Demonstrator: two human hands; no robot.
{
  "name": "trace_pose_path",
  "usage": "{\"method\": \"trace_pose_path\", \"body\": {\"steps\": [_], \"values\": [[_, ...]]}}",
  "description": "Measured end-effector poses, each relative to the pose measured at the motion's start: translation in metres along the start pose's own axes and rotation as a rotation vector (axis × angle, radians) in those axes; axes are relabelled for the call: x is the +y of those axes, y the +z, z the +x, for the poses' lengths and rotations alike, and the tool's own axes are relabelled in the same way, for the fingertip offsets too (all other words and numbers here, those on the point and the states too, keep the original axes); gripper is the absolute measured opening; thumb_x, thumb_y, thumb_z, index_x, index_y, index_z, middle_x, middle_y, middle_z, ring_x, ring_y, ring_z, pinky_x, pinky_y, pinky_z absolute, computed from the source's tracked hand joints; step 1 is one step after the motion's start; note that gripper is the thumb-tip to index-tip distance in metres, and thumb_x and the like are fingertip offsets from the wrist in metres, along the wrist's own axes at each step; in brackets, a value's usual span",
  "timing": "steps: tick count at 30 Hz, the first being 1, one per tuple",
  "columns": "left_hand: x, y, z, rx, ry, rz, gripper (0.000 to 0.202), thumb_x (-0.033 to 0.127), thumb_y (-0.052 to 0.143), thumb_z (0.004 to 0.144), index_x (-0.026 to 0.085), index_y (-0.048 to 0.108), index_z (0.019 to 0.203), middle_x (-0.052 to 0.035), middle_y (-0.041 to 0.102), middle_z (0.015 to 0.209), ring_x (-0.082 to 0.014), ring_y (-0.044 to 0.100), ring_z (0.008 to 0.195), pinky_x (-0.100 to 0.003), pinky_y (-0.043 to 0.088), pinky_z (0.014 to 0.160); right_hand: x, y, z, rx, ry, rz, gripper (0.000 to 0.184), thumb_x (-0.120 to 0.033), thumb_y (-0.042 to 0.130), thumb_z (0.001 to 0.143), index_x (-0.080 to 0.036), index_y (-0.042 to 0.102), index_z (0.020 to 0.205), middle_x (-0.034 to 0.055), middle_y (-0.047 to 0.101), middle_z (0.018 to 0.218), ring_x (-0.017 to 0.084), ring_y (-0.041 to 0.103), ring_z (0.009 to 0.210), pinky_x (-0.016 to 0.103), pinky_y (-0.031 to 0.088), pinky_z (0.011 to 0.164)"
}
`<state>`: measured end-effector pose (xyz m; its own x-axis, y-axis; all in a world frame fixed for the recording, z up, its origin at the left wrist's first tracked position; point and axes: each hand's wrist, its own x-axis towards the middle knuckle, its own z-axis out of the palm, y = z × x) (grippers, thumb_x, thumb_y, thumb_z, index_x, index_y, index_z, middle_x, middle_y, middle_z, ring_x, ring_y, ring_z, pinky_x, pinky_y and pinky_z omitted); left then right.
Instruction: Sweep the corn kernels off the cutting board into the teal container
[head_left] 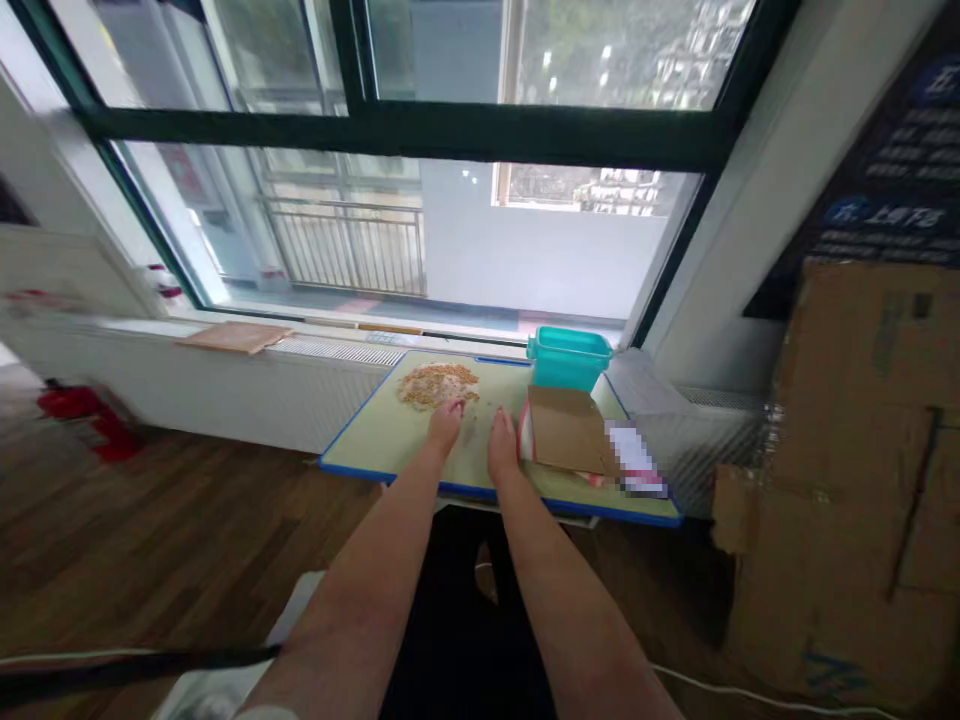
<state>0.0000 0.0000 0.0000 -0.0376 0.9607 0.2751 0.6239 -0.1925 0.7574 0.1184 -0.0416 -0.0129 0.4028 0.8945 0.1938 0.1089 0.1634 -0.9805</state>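
A low table with a pale green top and blue edge stands under the window. A heap of small tan grains or seeds lies on its far left part. My left hand rests at the near edge of the heap, fingers curled down onto the grains. My right hand lies on the bare tabletop beside it, fingers together and pointing forward, just left of a brown cardboard box. Whether either hand holds grains is too small to tell.
A teal plastic container stands at the table's back right. Large cardboard boxes are stacked at the right. A radiator cover runs under the window sill. A red object sits on the wooden floor at left.
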Motion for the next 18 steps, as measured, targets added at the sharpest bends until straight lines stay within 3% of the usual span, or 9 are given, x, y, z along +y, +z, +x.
{"method": "trace_pose_path", "body": {"steps": [6,12,18], "values": [[0.008,-0.001,-0.008,-0.036,0.046,0.020,0.035,0.011,0.055,0.082,0.013,0.070,0.114,-0.0101,0.071,0.112,-0.0186,0.065,0.103,-0.028,0.047,0.093,0.002,0.004,-0.001,-0.031,0.007,-0.025,0.051,-0.032,0.040,0.084,-0.010,0.059,0.126,0.0136,0.058,0.134,0.020,0.051,0.126,0.036,0.034,0.110],[0.013,-0.004,-0.014,-0.044,0.072,0.034,0.037,0.006,0.056,0.078,0.011,0.071,0.111,-0.0116,0.071,0.111,-0.0204,0.065,0.103,-0.029,0.045,0.096,0.010,0.008,0.003,-0.043,0.015,-0.110,0.059,-0.016,0.041,0.073,-0.007,0.055,0.130,0.0146,0.058,0.134,0.022,0.051,0.127,0.038,0.035,0.109],[0.006,-0.003,-0.010,-0.028,0.056,0.000,0.037,0.006,0.055,0.080,0.012,0.070,0.113,-0.0111,0.071,0.114,-0.0195,0.065,0.106,-0.028,0.046,0.096,0.007,0.008,0.000,-0.047,-0.002,-0.208,0.066,-0.011,0.041,0.068,-0.006,0.052,0.133,0.0148,0.058,0.134,0.021,0.051,0.127,0.035,0.036,0.109]]}}
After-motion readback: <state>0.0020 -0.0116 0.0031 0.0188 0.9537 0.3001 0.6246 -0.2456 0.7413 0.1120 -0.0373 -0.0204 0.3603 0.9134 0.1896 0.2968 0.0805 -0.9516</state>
